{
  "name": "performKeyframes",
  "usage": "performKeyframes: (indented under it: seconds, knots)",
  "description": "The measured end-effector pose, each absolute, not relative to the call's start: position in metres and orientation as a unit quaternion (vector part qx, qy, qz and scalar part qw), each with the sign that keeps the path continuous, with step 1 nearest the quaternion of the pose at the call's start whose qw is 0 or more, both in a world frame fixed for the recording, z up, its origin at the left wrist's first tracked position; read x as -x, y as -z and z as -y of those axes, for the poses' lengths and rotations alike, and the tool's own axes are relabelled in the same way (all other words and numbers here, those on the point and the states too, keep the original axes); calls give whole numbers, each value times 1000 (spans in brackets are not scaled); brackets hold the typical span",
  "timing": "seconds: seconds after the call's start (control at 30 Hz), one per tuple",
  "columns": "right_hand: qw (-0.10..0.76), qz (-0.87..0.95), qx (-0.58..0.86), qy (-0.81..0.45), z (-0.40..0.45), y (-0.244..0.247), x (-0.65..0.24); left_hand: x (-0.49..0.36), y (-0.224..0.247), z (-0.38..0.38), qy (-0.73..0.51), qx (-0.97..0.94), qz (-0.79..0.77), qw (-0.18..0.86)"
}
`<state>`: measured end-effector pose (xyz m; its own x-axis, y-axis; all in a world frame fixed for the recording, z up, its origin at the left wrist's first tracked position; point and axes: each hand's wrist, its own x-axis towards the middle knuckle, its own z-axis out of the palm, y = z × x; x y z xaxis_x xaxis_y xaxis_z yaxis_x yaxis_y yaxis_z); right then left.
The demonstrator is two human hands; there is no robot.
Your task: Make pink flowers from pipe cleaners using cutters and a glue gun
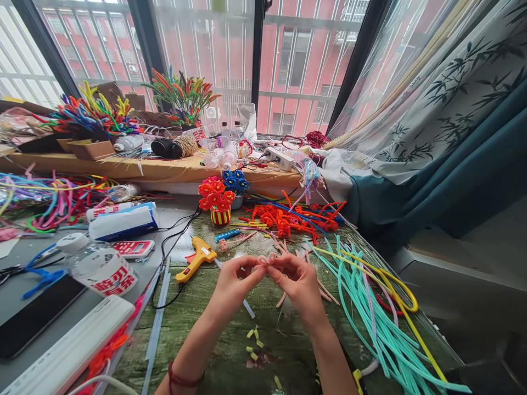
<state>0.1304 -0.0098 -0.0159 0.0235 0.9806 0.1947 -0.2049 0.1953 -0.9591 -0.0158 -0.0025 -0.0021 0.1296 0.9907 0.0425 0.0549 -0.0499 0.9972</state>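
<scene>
Both hands meet over the middle of the green table (230,351). Between their fingertips is a small looped pink pipe cleaner (267,260). My left hand (239,280) pinches its left side, with a red cord around the wrist. On its right side my right hand (296,280) pinches it too. Loose pink pipe cleaners (327,291) lie behind and beside my right hand. A curled pink piece (223,245) rests behind my left hand, near the yellow glue gun (196,259). Small yellow-green pieces (255,337) are scattered on the table below the hands.
Turquoise pipe cleaners (370,307) spread along the right. Red ones (284,219) lie at the back, beside a striped pot (220,216) of red flowers. At left are a bottle (102,269), a black phone (41,312) and a white power strip (74,345). The glue gun's black cord loops leftward.
</scene>
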Motion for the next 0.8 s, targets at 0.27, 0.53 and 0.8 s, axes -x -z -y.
performKeyframes:
  seconds: [0.27, 0.53, 0.8]
  knots:
    - [600, 475, 384, -516, 8, 17, -133, 20, -2, 2, -443, -572, -430, 539]
    - [634, 443, 411, -483, 6, 19, -131, 19, -5, 3, -443, -553, -436, 555]
    - [641, 423, 380, -515, 7, 20, -127, 7, 3, 8, -421, -613, -420, 520]
